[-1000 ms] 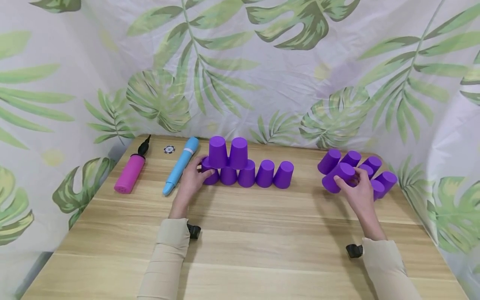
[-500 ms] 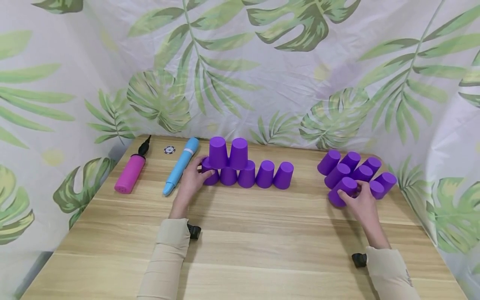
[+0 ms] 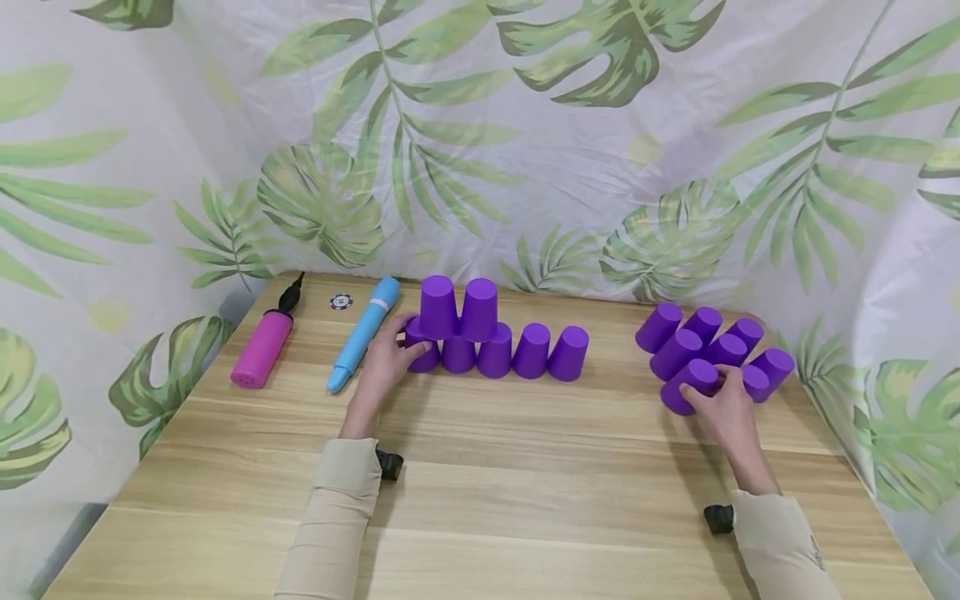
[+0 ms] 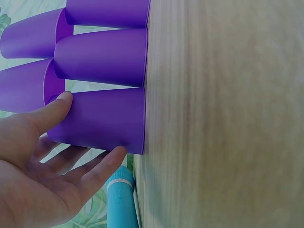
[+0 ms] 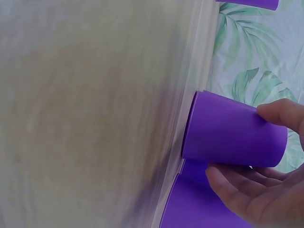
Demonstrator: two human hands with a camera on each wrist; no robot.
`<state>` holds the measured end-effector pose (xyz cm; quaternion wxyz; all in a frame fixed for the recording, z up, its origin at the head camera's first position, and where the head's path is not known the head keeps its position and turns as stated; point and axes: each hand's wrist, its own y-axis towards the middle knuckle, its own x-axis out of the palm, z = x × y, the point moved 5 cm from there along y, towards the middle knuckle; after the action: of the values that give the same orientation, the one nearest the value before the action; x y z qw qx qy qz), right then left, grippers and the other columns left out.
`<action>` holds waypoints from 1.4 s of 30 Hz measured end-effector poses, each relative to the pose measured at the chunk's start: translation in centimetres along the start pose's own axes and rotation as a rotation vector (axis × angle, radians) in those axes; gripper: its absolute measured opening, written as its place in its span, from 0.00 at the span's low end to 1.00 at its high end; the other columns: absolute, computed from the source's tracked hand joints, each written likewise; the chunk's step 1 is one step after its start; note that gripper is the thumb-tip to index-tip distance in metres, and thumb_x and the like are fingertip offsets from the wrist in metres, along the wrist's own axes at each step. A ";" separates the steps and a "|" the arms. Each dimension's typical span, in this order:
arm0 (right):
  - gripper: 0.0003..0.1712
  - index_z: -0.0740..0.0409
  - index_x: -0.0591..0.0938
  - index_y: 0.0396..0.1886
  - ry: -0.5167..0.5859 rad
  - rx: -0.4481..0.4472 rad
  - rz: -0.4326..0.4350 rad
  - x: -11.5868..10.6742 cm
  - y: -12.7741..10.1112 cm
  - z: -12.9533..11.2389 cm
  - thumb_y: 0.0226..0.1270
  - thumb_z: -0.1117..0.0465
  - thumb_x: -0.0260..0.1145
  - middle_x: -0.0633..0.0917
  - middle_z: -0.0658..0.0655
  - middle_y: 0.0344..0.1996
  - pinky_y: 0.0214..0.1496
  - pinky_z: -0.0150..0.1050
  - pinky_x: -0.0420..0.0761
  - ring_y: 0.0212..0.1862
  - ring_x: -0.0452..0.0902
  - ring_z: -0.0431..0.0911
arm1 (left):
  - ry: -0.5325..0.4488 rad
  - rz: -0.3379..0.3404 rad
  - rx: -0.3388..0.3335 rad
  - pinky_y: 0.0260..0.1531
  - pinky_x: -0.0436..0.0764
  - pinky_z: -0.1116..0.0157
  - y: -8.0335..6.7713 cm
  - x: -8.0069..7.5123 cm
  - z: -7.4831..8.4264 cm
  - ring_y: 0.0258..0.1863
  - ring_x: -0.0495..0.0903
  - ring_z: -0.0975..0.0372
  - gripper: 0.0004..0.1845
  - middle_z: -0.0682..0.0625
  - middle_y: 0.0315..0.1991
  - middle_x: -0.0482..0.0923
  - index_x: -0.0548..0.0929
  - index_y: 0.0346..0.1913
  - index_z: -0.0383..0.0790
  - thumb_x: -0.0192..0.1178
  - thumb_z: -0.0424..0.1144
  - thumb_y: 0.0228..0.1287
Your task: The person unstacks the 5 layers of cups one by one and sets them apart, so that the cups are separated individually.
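Upside-down purple cups form a row in the middle of the table, with two more, including this upper cup (image 3: 438,308), stacked above its left end. My left hand (image 3: 386,362) holds the row's leftmost cup (image 4: 102,118), thumb on the near side and fingers along its outer side. At the right stands a cluster of several purple cups (image 3: 724,354). My right hand (image 3: 726,410) grips the cup (image 3: 688,387) at its front left, thumb and fingers on opposite sides. In the right wrist view that cup (image 5: 232,130) has its rim at the tabletop, and another cup stands right behind it.
Left of the row lie a light-blue tube-shaped pump (image 3: 363,337) and a pink pump (image 3: 262,348) with a black nozzle. A small poker chip (image 3: 341,302) is between them at the back. A leaf-print cloth (image 3: 570,192) hangs behind the wooden table (image 3: 510,483).
My right hand has brought its cup down and toward the front of the right cluster, and has hardly moved in the last half second. The left hand stays at its cup.
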<state>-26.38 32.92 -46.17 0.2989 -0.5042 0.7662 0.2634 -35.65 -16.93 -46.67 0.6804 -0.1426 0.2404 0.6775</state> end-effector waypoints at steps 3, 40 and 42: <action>0.41 0.73 0.60 0.64 0.000 0.003 -0.008 0.0 0.1 0.2 0.61 0.55 0.67 0.72 0.77 0.54 0.59 0.60 0.69 0.56 0.69 0.68 | 0.004 -0.001 -0.002 0.61 0.73 0.48 0.1 0.0 0.0 0.62 0.69 0.46 0.29 0.35 0.62 0.71 0.67 0.67 0.34 0.63 0.33 0.64; 0.34 0.71 0.70 0.61 0.081 -0.494 0.256 -0.1 -2.5 -8.2 0.54 0.73 0.70 0.72 0.73 0.56 0.62 0.60 0.66 0.59 0.66 0.66 | 0.011 0.001 0.004 0.61 0.73 0.49 0.0 0.0 0.0 0.62 0.70 0.46 0.30 0.34 0.62 0.71 0.67 0.67 0.33 0.64 0.34 0.63; 0.32 0.70 0.71 0.61 0.100 -0.526 0.226 0.8 -2.7 -9.5 0.55 0.72 0.69 0.73 0.72 0.55 0.61 0.58 0.67 0.59 0.67 0.65 | 0.012 0.002 0.005 0.61 0.73 0.49 0.1 0.0 -0.1 0.62 0.69 0.45 0.30 0.34 0.62 0.71 0.67 0.67 0.32 0.64 0.33 0.63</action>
<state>-25.93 24.74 -40.57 0.0886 -0.4884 0.7367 0.4592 -35.74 -16.94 -46.73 0.6786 -0.1447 0.2465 0.6767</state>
